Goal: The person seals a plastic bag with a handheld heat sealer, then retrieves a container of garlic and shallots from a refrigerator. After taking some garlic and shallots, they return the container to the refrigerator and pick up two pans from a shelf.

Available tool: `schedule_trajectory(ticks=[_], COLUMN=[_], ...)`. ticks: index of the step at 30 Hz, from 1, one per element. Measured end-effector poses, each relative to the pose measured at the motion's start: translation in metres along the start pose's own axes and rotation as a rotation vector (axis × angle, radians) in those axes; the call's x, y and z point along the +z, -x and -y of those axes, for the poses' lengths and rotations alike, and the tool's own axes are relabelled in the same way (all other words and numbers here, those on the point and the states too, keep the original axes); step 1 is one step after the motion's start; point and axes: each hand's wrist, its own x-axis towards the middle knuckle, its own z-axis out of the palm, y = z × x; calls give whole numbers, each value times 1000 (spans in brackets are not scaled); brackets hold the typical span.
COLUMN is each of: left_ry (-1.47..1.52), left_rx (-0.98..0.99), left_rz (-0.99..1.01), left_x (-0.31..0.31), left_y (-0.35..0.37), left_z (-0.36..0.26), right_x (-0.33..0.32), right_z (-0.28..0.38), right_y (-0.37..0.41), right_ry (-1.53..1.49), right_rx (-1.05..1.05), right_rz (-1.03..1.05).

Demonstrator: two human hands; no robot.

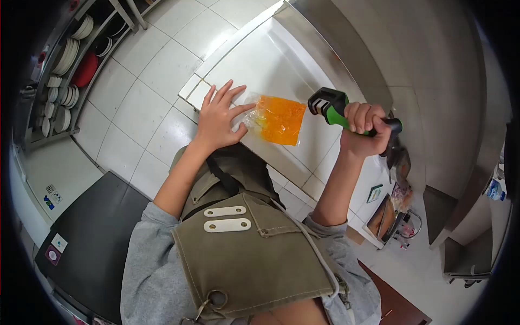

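Observation:
A clear plastic bag of orange contents (281,120) lies flat on the white tiled counter. My left hand (219,118) has its fingers spread at the bag's clear, crumpled end, with the index fingertip on the plastic. In my right hand (364,125) is a black and green knife sharpener (327,105), gripped round its handle. Its slotted head points left and overlaps the counter just beyond the bag's right edge.
The white tiled counter (244,64) runs along a metal panel (346,65). Beyond my right forearm stand a framed wooden item (382,218) and a small green-edged packet (374,193). Shelves hold stacked plates (66,57) at left; a black cabinet (95,238) stands behind.

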Motion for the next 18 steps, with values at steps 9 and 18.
schedule_trajectory(ticks=[9,18], left_ry=[-12,-12], left_rx=[12,9], left_rz=[-4,-5], left_x=[0,1], left_y=[1,0], left_z=[0,0], right_x=[-4,-3], right_z=[-39,-70], right_y=[4,8], right_ry=[145,245], right_rx=[210,248], right_rz=[-125,-55])
